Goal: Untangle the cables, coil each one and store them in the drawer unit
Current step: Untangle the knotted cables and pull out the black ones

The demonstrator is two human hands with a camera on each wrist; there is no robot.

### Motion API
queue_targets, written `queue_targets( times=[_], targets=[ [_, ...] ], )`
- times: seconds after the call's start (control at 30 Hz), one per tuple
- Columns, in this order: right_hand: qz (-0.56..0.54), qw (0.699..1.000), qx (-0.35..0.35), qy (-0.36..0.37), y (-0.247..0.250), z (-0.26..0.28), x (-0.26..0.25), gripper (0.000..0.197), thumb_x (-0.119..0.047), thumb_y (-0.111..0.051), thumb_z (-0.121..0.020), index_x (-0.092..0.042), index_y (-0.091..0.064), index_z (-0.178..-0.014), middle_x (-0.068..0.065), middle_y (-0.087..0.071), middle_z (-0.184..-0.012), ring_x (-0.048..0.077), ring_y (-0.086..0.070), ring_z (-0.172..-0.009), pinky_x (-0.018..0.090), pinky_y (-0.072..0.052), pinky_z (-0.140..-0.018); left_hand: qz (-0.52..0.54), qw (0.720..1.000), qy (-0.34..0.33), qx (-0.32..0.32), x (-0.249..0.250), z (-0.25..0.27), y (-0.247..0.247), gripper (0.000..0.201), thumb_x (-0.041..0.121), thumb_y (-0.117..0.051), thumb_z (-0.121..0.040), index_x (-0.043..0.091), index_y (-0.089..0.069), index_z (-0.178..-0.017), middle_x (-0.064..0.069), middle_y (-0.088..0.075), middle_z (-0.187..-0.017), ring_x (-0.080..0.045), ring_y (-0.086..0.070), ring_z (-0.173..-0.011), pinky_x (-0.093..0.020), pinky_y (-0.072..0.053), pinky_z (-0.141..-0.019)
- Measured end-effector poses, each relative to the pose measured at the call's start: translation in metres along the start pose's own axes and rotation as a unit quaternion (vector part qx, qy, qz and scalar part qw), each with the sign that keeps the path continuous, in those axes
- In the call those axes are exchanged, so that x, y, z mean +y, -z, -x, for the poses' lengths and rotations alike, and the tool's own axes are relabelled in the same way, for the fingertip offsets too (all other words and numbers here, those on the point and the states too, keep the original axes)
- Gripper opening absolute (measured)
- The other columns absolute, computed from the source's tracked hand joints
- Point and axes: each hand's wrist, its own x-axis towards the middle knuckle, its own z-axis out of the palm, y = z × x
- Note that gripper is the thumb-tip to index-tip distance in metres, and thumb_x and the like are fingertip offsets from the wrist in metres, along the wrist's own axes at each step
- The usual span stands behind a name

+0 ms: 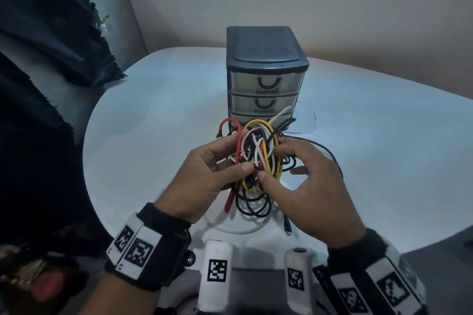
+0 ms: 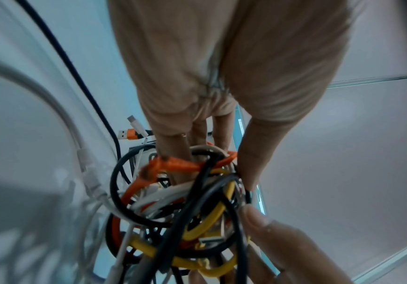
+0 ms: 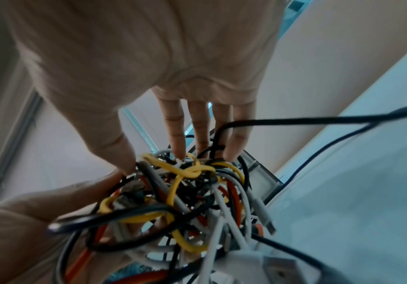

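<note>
A tangle of cables [image 1: 258, 156], red, yellow, white and black, is held above the white table [image 1: 153, 115] in front of the dark drawer unit [image 1: 266, 71]. My left hand [image 1: 236, 152] grips the tangle's left side, thumb over a red cable [image 1: 238, 143]. My right hand [image 1: 275, 161] pinches the right side between thumb and fingertips, by a yellow cable [image 1: 266, 158]. In the left wrist view my left hand [image 2: 209, 159] has its fingers inside the tangle [image 2: 185, 201]. In the right wrist view the fingertips of my right hand [image 3: 163, 159] touch the tangle [image 3: 185, 192]. The two upper drawers look closed; the tangle hides the lowest.
A black cable [image 1: 330, 156] trails from the tangle over the table to the right. A white cable loop [image 1: 238, 231] and a black plug [image 1: 288, 227] lie under my hands. Dark cloth [image 1: 51, 33] hangs at the left. A paper sheet [image 1: 304, 123] lies beside the unit.
</note>
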Motion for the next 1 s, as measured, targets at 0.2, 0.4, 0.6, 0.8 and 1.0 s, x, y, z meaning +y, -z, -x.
queue_targets(
  times=[0.2, 0.4, 0.6, 0.8, 1.0],
  targets=[
    [-0.02, 0.999, 0.016, -0.038, 0.0, -0.002, 0.002, 0.037, -0.062, -0.073, -0.07, -0.029, -0.064, -0.086, -0.024, -0.066, -0.099, -0.003, -0.061, -0.103, 0.032, -0.054, -0.086, -0.029, 0.999, -0.017, -0.021, 0.002, 0.002, 0.003, 0.055, 0.0, -0.07, -0.076, 0.032, -0.072, -0.12, -0.003, -0.067, -0.13, -0.023, -0.068, -0.107, -0.034, -0.058, -0.087],
    [-0.042, 0.996, 0.067, -0.041, -0.008, -0.002, 0.003, 0.006, -0.02, -0.065, -0.082, -0.022, -0.064, -0.076, -0.006, -0.07, -0.077, 0.017, -0.067, -0.072, 0.038, -0.06, -0.073, -0.057, 0.998, -0.029, -0.008, 0.0, 0.001, -0.004, 0.058, -0.005, -0.066, -0.073, 0.033, -0.074, -0.116, 0.002, -0.072, -0.122, -0.017, -0.069, -0.101, -0.033, -0.058, -0.084],
    [-0.052, 0.998, 0.031, -0.033, -0.01, -0.001, 0.004, 0.006, -0.017, -0.06, -0.092, -0.023, -0.059, -0.091, -0.012, -0.069, -0.093, 0.024, -0.064, -0.066, 0.043, -0.056, -0.056, -0.078, 0.996, -0.016, 0.044, 0.003, 0.002, -0.006, 0.047, -0.014, -0.063, -0.079, 0.022, -0.076, -0.105, -0.001, -0.076, -0.087, -0.015, -0.065, -0.072, -0.025, -0.055, -0.068],
    [-0.051, 0.998, 0.011, 0.041, -0.003, -0.001, -0.001, 0.028, -0.006, -0.058, -0.094, -0.028, -0.064, -0.11, -0.013, -0.061, -0.118, 0.016, -0.062, -0.111, 0.039, -0.061, -0.067, -0.172, 0.976, -0.08, 0.109, 0.002, 0.004, -0.019, 0.016, 0.008, -0.08, -0.081, 0.02, -0.077, -0.09, 0.001, -0.076, -0.086, -0.013, -0.071, -0.079, -0.026, -0.057, -0.072],
    [-0.033, 0.998, 0.056, 0.006, -0.001, -0.001, -0.009, 0.014, -0.041, -0.062, -0.082, -0.032, -0.071, -0.087, -0.019, -0.06, -0.111, 0.004, -0.06, -0.107, 0.043, -0.057, -0.077, -0.255, 0.947, -0.139, 0.138, 0.002, 0.007, -0.031, 0.022, -0.001, -0.075, -0.083, 0.02, -0.072, -0.087, 0.004, -0.072, -0.083, -0.009, -0.07, -0.074, -0.021, -0.056, -0.064]
  ],
)
